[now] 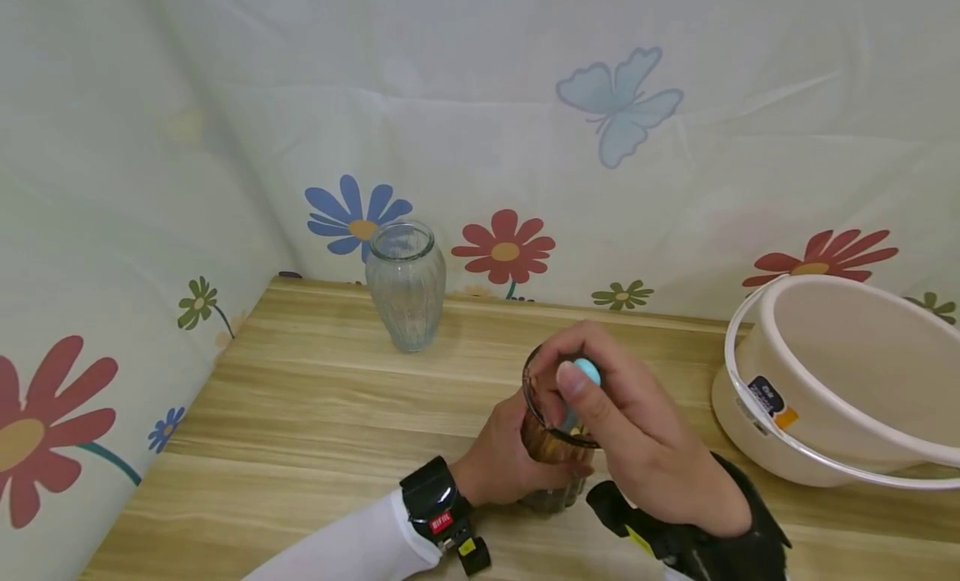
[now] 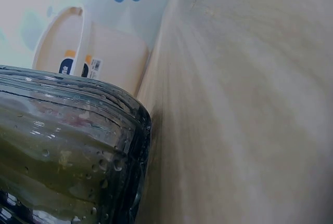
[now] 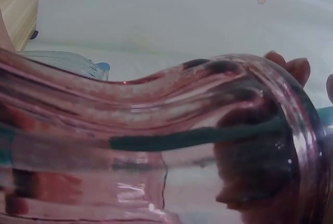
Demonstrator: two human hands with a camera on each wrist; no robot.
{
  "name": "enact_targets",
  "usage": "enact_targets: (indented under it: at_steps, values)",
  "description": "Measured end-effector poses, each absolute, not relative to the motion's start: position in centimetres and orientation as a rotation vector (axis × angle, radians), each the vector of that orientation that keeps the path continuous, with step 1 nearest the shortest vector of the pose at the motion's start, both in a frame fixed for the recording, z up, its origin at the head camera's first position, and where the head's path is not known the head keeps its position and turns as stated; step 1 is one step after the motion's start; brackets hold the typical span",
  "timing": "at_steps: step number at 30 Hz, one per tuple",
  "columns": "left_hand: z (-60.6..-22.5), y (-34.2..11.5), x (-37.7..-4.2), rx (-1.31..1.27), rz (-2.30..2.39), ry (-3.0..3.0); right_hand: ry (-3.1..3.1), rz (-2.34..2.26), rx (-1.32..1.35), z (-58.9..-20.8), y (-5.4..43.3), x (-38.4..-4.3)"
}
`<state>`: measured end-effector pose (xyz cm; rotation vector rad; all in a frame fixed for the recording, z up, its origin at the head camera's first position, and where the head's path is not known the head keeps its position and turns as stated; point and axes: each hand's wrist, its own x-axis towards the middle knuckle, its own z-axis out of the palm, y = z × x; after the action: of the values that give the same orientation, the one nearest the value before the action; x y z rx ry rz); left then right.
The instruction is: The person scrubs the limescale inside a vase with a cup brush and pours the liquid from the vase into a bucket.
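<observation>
My left hand (image 1: 495,454) grips a tinted glass vase (image 1: 551,499) around its body, over the front of the table. My right hand (image 1: 660,448) is at the vase's mouth, thumb and fingers pinching a light-blue knobbed handle (image 1: 587,369) that reaches down inside. In the right wrist view, a teal rod (image 3: 197,138) runs lengthwise through the pinkish glass. What its far end looks like is hidden. Water drops cling to the vase's lower end (image 2: 104,167) in the left wrist view.
A second vase, of clear ribbed glass (image 1: 406,302), stands upright at the back of the wooden table (image 1: 300,398). To the right sits a cream bucket (image 1: 840,398) with its handle hanging down in front. Flower-printed cloth (image 1: 465,131) hangs behind the table and along its left.
</observation>
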<state>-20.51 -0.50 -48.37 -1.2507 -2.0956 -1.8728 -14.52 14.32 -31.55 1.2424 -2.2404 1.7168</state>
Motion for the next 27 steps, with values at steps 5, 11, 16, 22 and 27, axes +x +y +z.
enact_targets:
  at_steps: [5,11,16,22,27]
  values:
    - [-48.4,-0.5,-20.5,-1.242,-1.903,-2.092,-2.283,1.746,1.164,-31.5,14.3,-14.5]
    - [-48.4,-0.7,-20.5,-1.247,-1.924,-2.084,-2.063,1.896,1.247,-31.9,14.0,-14.7]
    - [-48.5,-0.7,-20.5,-1.242,-1.928,-2.100,-1.784,1.936,1.365,-32.8,14.1,-15.2]
    - [-48.4,-0.6,-20.4,-1.228,-1.896,-2.117,-1.455,2.038,1.420,-33.5,14.3,-15.7]
    - [-48.3,-0.6,-20.4,-1.215,-1.903,-2.127,-1.217,2.140,1.476,-33.4,14.4,-15.7]
